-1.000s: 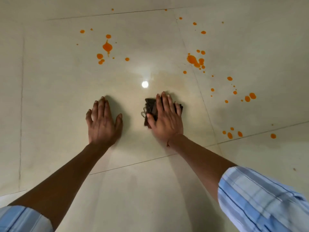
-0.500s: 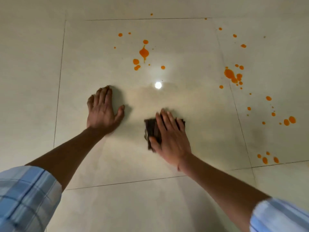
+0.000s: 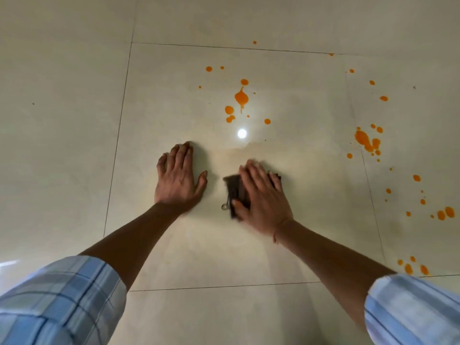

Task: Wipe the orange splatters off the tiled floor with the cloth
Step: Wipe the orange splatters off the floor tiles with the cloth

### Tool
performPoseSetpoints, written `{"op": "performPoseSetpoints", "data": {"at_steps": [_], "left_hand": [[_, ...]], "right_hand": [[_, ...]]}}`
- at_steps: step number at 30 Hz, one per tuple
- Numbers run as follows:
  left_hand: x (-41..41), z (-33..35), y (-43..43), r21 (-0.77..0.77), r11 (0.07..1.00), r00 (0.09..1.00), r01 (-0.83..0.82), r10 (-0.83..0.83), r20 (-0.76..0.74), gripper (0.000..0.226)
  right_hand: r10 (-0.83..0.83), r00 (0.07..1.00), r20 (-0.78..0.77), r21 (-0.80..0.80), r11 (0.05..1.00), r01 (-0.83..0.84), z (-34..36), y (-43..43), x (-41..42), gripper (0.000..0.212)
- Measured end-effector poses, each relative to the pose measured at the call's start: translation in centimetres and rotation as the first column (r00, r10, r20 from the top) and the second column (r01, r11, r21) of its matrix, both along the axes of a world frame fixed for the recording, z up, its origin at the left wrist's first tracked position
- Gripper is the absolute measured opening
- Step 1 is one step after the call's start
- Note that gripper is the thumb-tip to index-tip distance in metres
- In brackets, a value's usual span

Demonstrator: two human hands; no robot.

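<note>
My right hand [image 3: 263, 195] lies flat, fingers straight, pressing a small dark brown cloth [image 3: 235, 190] onto the cream tiled floor [image 3: 174, 95]. The cloth shows at the hand's left side and past the fingertips on the right; the rest is hidden under the palm. My left hand [image 3: 178, 178] rests flat on the tile, fingers straight, a short way left of the cloth. Orange splatters [image 3: 241, 98] sit on the tile beyond both hands. A second cluster of splatters [image 3: 364, 140] lies to the right near a grout line, with more drops [image 3: 445, 213] further right.
A dull, damp-looking smear [image 3: 249, 151] spreads over the tile just beyond my right hand. A bright lamp reflection [image 3: 242, 133] shines between the hands and the central splatters. Several orange drops [image 3: 412, 267] lie at the lower right by the grout line.
The view has swung left, so both hands and the splatters sit further right in the frame. My right hand has slid the cloth over the tile; it looks blurred now. The left hand stays planted.
</note>
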State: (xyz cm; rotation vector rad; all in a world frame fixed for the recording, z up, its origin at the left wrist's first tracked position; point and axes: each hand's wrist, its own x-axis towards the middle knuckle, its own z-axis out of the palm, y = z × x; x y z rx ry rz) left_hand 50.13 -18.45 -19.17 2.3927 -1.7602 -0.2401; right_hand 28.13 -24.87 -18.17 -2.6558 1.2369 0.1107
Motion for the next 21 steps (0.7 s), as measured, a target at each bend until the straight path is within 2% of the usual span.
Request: {"op": "performPoseSetpoints", "data": {"at_steps": [2, 3, 4, 7, 8, 13, 15, 17, 19, 21], "left_hand": [[0.2, -0.3, 0.0, -0.016, 1.000, 1.000, 0.002, -0.002, -0.004, 0.072], [0.2, -0.4, -0.1, -0.022, 1.000, 1.000, 0.005, -0.005, -0.005, 0.071], [0.2, -0.5, -0.1, -0.025, 1.000, 1.000, 0.009, -0.009, -0.004, 0.071], [0.1, -0.4, 0.0, -0.003, 1.000, 1.000, 0.008, -0.008, -0.021, 0.072], [0.1, 0.0, -0.1, 0.030, 1.000, 1.000, 0.006, -0.006, -0.025, 0.072], [0.1, 3.4, -1.9, 0.215, 0.976, 1.000, 0.018, -0.018, -0.001, 0.073], [0.2, 4.1, -2.8, 0.255, 0.967, 1.000, 0.010, -0.011, 0.001, 0.084], [0.6, 3.5, -4.1, 0.284, 0.959, 1.000, 0.002, -0.007, 0.016, 0.107], [1.3, 2.8, -4.6, 0.330, 0.944, 1.000, 0.004, -0.007, 0.007, 0.125], [1.5, 2.4, -5.3, 0.364, 0.931, 1.000, 0.028, -0.027, -0.007, 0.130]], "right_hand": [[-0.228, 0.973, 0.022, -0.046, 0.972, 0.229, -0.2, -2.8, 2.5, 0.081], [-0.288, 0.958, 0.017, -0.025, 0.957, 0.288, -0.1, -3.4, 3.5, 0.081], [-0.276, 0.961, -0.002, 0.004, 0.961, 0.276, -0.2, -2.9, 3.9, 0.081], [-0.039, 0.997, -0.067, 0.030, 0.999, 0.041, 0.6, 2.2, 0.9, 0.080], [-0.007, 0.995, -0.095, 0.058, 0.998, 0.012, 1.0, 3.6, -1.0, 0.080], [-0.135, 0.973, -0.189, 0.119, 0.980, 0.159, 2.4, 3.7, -4.7, 0.090], [-0.234, 0.965, -0.122, 0.084, 0.966, 0.245, 1.7, 0.9, -2.8, 0.086], [-0.343, 0.938, -0.053, 0.043, 0.937, 0.345, 0.4, -4.0, 0.3, 0.080], [-0.349, 0.937, -0.005, 0.006, 0.937, 0.349, -0.1, -7.6, 2.8, 0.079], [-0.276, 0.961, 0.011, 0.026, 0.961, 0.275, -0.3, -8.5, 3.0, 0.082]]}}
